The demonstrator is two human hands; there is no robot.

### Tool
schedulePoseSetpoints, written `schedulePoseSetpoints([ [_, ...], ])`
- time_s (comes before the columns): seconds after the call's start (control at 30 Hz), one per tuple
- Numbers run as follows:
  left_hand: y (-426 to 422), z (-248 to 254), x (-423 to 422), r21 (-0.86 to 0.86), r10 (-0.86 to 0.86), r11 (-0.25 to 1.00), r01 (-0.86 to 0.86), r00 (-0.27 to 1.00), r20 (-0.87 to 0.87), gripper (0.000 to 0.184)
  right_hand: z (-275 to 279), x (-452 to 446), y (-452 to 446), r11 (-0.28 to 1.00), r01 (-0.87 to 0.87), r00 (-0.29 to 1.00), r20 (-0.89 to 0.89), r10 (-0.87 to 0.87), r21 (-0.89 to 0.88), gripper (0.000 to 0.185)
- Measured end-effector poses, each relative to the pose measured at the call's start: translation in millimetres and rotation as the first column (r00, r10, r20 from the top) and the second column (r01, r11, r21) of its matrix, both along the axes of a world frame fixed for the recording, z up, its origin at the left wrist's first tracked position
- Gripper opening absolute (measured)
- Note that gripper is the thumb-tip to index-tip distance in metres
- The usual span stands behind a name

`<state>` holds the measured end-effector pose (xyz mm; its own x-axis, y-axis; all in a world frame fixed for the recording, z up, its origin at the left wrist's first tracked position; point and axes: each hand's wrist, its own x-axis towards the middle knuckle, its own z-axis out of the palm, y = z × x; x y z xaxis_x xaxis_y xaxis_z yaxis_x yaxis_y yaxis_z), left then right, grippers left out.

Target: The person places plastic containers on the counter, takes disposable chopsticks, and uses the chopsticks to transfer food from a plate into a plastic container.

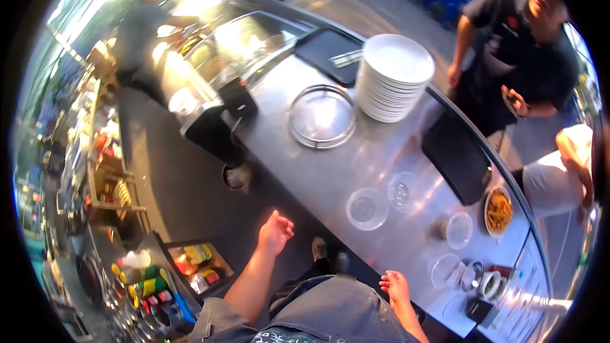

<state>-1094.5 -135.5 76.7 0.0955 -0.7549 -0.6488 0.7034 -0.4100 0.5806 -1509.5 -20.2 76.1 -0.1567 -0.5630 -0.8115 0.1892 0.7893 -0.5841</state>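
My left hand is over the dark floor, left of the metal counter, its fingers loosely curled and holding nothing that I can see. At the counter's near edge is my right hand, with slightly bent fingers and nothing visible in it. Clear round containers or lids lie on the counter between the hands and the far side. A tall stack of white plates stands farther back, beside a round metal ring-shaped stand. Fries-like food fills an oval dish at the right.
Two black trays rest along the counter's far edge. A person in dark clothes stands beyond it, another person's arm shows at right, and a blurred person is at back left. Bottles and a shelf line the left.
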Motion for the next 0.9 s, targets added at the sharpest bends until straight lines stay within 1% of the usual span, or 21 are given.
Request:
schedulePoseSetpoints([
  [0.03,5,21,26,-0.148,0.132,0.977,-0.156,0.978,-0.159,0.041,-5,4,-11,0.999,-0.036,0.999,0.012,0.036,0.005,0.019],
  [0.07,13,67,49,-0.328,0.172,0.924,-0.198,0.979,-0.107,0.057,-10,9,-24,0.990,-0.138,0.990,0.035,0.138,0.001,0.019],
  [0.1,28,126,78,-0.522,0.222,0.816,-0.249,0.968,-0.116,0.058,-15,14,-31,0.981,-0.196,0.979,0.065,0.195,0.011,0.019],
  [0.13,50,189,107,-0.728,0.345,0.604,-0.324,0.930,-0.128,0.056,-19,20,-38,0.974,-0.227,0.970,0.090,0.224,0.018,0.019],
  [0.17,87,260,121,-0.872,0.485,0.361,-0.331,0.865,-0.127,0.052,-18,32,-47,0.968,-0.252,0.964,0.094,0.250,0.009,0.019],
  [0.2,126,307,138,-0.963,0.466,0.128,-0.239,0.871,-0.154,0.048,-11,44,-58,0.930,-0.368,0.925,0.102,0.366,0.000,0.020],
  [0.23,162,341,148,-0.995,0.501,0.011,-0.102,0.861,-0.083,0.046,-6,58,-72,0.875,-0.484,0.869,0.104,0.483,-0.019,0.021],
  [0.27,176,349,146,-0.995,0.527,-0.005,-0.102,0.845,-0.090,0.046,-4,70,-81,0.850,-0.523,0.840,0.125,0.527,-0.065,0.023],
  [0.33,202,360,151,-0.984,0.679,0.166,-0.072,0.731,0.061,0.045,-3,96,-101,0.813,-0.574,0.803,0.128,0.582,-0.096,0.024],
  [0.37,198,342,147,-0.939,0.669,0.325,-0.115,0.730,0.142,0.045,-3,112,-111,0.790,-0.603,0.779,0.132,0.613,-0.110,0.024],
  [0.4,188,312,140,-0.864,0.663,0.437,-0.252,0.739,0.120,0.036,-1,128,-121,0.774,-0.622,0.761,0.143,0.633,-0.116,0.024],
  [0.43,183,272,136,-0.727,0.635,0.629,-0.276,0.723,0.274,0.031,-1,144,-130,0.732,-0.669,0.717,0.146,0.682,-0.130,0.024],
  [0.47,179,231,134,-0.490,0.500,0.837,-0.244,0.704,0.504,0.025,-2,159,-137,0.733,-0.662,0.717,0.155,0.680,-0.156,0.023],
  [0.5,176,187,135,-0.296,0.279,0.950,-0.096,0.683,0.675,0.019,-2,175,-142,0.739,-0.650,0.721,0.165,0.673,-0.175,0.022],
  [0.53,172,154,132,-0.082,0.130,0.992,-0.100,0.737,0.664,0.016,-2,191,-149,0.726,-0.669,0.713,0.138,0.687,-0.158,0.020],
  [0.57,167,132,134,0.038,0.058,0.993,-0.110,0.752,0.657,0.018,-2,207,-155,0.698,-0.698,0.686,0.130,0.716,-0.161,0.020],
  [0.63,164,99,145,0.030,0.095,0.990,-0.141,0.794,0.600,0.018,-6,239,-168,0.674,-0.725,0.663,0.118,0.739,-0.143,0.020],
  [0.67,164,84,158,0.066,0.052,0.991,-0.118,0.783,0.620,0.020,-10,256,-173,0.660,-0.742,0.652,0.099,0.752,-0.118,0.019],
  [0.77,162,76,217,0.057,0.020,0.996,-0.074,0.767,0.641,0.021,-25,322,-190,0.615,-0.787,0.612,0.065,0.788,-0.050,0.017],
  [0.83,163,69,259,0.023,0.109,0.988,-0.152,0.794,0.598,0.020,-28,374,-198,0.592,-0.805,0.585,0.108,0.804,-0.041,0.017],
  [0.9,164,72,299,-0.022,0.213,0.970,-0.243,0.801,0.560,0.020,-19,444,-204,0.510,-0.860,0.509,0.047,0.859,-0.025,0.018],
])
